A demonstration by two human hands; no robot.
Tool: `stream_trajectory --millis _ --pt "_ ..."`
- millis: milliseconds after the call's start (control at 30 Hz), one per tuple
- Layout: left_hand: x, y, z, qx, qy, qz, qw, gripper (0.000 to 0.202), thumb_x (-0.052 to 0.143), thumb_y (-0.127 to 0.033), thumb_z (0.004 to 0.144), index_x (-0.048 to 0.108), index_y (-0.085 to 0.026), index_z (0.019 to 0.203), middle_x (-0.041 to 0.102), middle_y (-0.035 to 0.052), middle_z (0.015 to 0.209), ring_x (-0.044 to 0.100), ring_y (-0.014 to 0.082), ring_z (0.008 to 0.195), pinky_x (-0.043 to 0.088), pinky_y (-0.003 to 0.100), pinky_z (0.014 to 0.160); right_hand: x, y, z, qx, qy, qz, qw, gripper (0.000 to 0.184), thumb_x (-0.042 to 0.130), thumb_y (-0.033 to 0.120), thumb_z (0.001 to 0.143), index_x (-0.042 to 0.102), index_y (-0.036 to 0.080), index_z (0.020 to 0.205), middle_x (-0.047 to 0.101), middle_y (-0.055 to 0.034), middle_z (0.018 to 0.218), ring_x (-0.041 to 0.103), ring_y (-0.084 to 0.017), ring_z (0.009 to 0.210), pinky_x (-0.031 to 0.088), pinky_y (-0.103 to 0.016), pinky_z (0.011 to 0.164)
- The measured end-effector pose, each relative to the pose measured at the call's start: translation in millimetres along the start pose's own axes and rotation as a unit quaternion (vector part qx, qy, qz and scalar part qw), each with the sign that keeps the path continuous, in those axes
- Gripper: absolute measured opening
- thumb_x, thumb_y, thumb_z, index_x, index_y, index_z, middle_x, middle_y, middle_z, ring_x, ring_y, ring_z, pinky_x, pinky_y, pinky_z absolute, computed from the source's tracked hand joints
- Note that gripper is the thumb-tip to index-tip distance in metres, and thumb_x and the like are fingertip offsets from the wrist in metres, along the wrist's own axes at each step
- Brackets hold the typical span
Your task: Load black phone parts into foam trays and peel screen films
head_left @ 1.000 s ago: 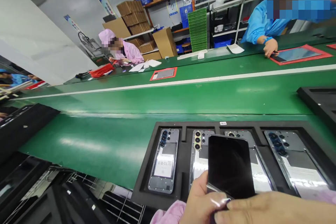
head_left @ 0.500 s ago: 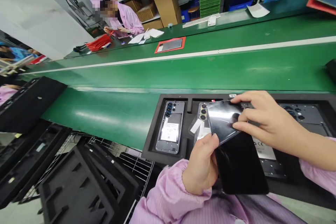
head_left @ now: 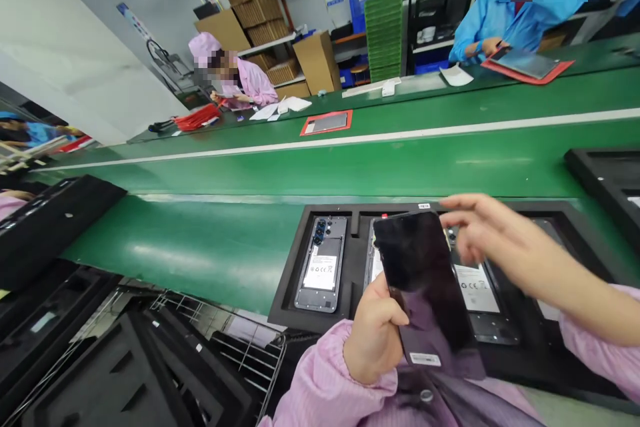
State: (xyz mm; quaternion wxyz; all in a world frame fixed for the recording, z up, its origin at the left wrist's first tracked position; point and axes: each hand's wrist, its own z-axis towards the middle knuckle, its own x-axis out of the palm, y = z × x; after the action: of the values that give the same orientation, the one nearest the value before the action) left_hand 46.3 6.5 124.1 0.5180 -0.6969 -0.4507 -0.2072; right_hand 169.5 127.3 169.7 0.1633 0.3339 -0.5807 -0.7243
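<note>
My left hand [head_left: 377, 330] grips a smartphone [head_left: 425, 267] by its left edge, dark glossy screen facing me, tilted over the foam tray. Reflections cover its lower part, near a white barcode label [head_left: 425, 359]. My right hand [head_left: 475, 230] is just beside the phone's top right corner, index finger stretched out and fingers apart, with nothing visible in it. Whether a fingertip touches the phone's edge, I cannot tell. Below, the black foam tray [head_left: 347, 320] holds several opened phones; one phone [head_left: 320, 267] at the left shows its cameras and white label. Others are partly hidden behind my hands.
A green conveyor [head_left: 200, 233] runs across. A red mat [head_left: 327, 122] with a phone panel lies beyond it. Black foam trays [head_left: 115, 373] rest on a wire rack [head_left: 250, 360] at lower left; another tray [head_left: 610, 173] is at right. Two co-workers sit opposite.
My right hand has let go of the clear film at the phone's top and moved slightly away. The phone has turned more upright, and the view has tipped up.
</note>
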Motion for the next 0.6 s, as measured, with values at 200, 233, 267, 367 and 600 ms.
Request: stream_trajectory --millis 200,233,267,367,600 --pt "-10.6 16 -22 0.063 0.074 0.123 0.988 0.052 0.062 -0.01 0.051 0.062 -0.016 0.102 0.068 0.0064 0.093 0.061 0.0269 0.093 0.046 0.032 0.076 26 12 -55 -0.001 0.065 -0.075 0.995 0.015 0.046 0.031 0.083 0.054 0.021 0.092 0.052 0.0039 0.054 0.049 -0.013 0.042 0.037 -0.021 0.035" --pt "-14.2 21 -28 0.101 0.063 0.165 0.979 0.067 0.07 -0.013 0.053 0.054 -0.018 0.118 0.064 0.0084 0.109 0.057 0.0291 0.106 0.044 0.034 0.086 31 12 -61 0.005 0.042 -0.074 0.996 0.016 0.045 0.031 0.084 0.054 0.021 0.092 0.05 0.0045 0.051 0.048 -0.014 0.041 0.036 -0.021 0.035" --pt "-17.8 25 -33 0.132 0.054 0.208 0.968 0.087 0.077 -0.014 0.051 0.043 -0.02 0.131 0.056 0.0104 0.124 0.049 0.0309 0.118 0.04 0.036 0.095 35 12 -66 0.016 0.027 -0.061 0.998 0.02 0.046 0.033 0.084 0.054 0.02 0.096 0.049 0.0051 0.05 0.048 -0.014 0.041 0.036 -0.021 0.035" --pt "-26.9 32 -46 0.14 0.054 0.311 0.939 0.122 0.084 -0.013 0.045 0.013 -0.02 0.145 0.025 0.014 0.149 0.024 0.0342 0.136 0.026 0.039 0.109 46 11 -72 0.063 0.043 0.017 0.997 0.046 0.048 0.037 0.083 0.045 0.015 0.124 0.052 0.0046 0.052 0.054 -0.016 0.046 0.044 -0.024 0.04" --pt "-51.4 32 -61 0.079 0.125 0.356 0.923 0.122 0.082 -0.034 0.054 0.004 -0.015 0.146 0.013 0.0163 0.153 0.011 0.0364 0.139 0.008 0.048 0.113 50 -2 -73 -0.024 0.031 0.059 0.998 0.068 0.062 0.029 0.072 0.038 0.022 0.134 0.034 -0.0126 0.141 0.038 -0.028 0.126 0.041 -0.042 0.099"
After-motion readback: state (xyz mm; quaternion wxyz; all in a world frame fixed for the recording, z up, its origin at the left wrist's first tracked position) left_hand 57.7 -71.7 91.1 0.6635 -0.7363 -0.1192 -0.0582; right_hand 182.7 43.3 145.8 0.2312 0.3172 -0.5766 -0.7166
